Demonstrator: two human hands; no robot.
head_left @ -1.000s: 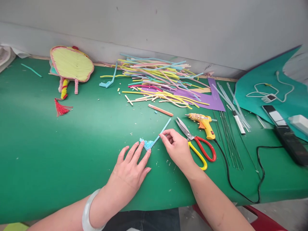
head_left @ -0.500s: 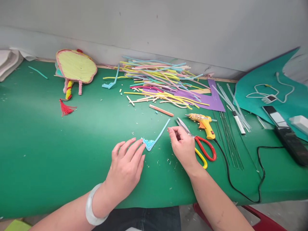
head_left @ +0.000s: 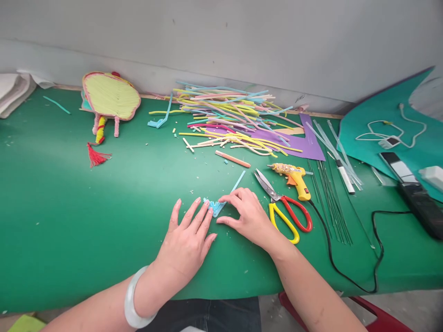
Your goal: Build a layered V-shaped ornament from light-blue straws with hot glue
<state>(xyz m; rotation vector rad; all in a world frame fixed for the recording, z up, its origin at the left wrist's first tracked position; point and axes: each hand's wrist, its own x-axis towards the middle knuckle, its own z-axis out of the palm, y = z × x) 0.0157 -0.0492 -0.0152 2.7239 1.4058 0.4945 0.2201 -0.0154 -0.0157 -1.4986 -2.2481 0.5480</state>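
Observation:
A light-blue pipe-cleaner piece (head_left: 217, 210) lies on the green tabletop (head_left: 104, 221), its short strips fanned at the bend and one long arm pointing up to the right. My left hand (head_left: 187, 240) lies flat with fingers spread, fingertips touching the piece's left end. My right hand (head_left: 247, 216) reaches in from the right, thumb and forefinger apart, the fingertips at the blue piece and covering part of its arm. Just right of that hand are scissors (head_left: 275, 197) with one red and one yellow handle. A similar blue piece (head_left: 159, 122) lies further back.
A heap of colored pipe cleaners (head_left: 228, 108) lies along the wall, over purple card (head_left: 313, 138). To the right are a yellow glue gun (head_left: 294, 177) with a black cord, green wires (head_left: 330, 203) and a marker (head_left: 344, 177). A yellow-green fan-shaped craft (head_left: 112, 97) stands back left.
My right hand has moved left from beside the scissors to the blue piece, its fingers parting. My left hand's fingers have spread wider. The scissors now show fully.

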